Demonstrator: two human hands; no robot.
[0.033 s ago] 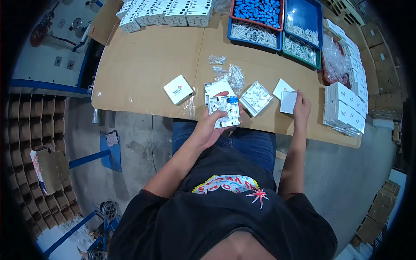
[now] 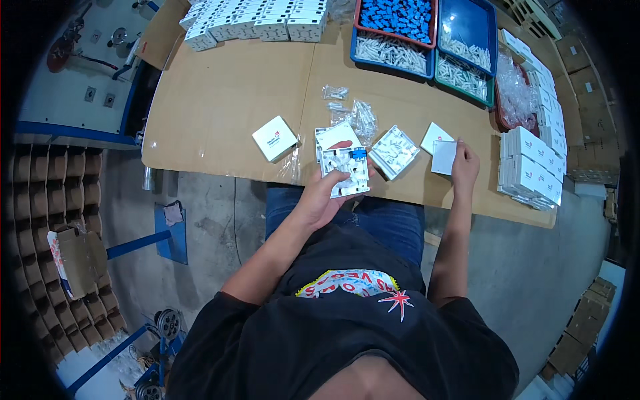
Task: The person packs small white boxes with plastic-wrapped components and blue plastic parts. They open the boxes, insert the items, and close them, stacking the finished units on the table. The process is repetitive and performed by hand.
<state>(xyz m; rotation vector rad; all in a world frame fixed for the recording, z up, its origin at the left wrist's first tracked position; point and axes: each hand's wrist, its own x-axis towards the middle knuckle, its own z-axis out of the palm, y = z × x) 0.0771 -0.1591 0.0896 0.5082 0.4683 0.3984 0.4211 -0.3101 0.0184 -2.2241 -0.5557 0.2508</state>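
The left hand [image 2: 319, 200] grips a white plastic faceplate base [image 2: 345, 171] from below, fingers curled around its lower edge; a small blue insert [image 2: 359, 154] sits in its upper right corner. The base is held at the near edge of the counter [image 2: 220, 100], at 12 o'clock from the hand. The right hand [image 2: 465, 165] rests flat on a white square cover [image 2: 443, 157], fingers pressing its right edge. A second white cover [image 2: 435, 137] lies just beside it at 11 o'clock. Between the 2 hands lies an open white base [image 2: 394, 151]. A white boxed unit [image 2: 275, 138] sits at 9 o'clock from the held base. Small clear bags [image 2: 360, 117] lie at 12 o'clock. A tray of blue parts [image 2: 398, 17] and stacked white boxes [image 2: 530, 167] border the counter.
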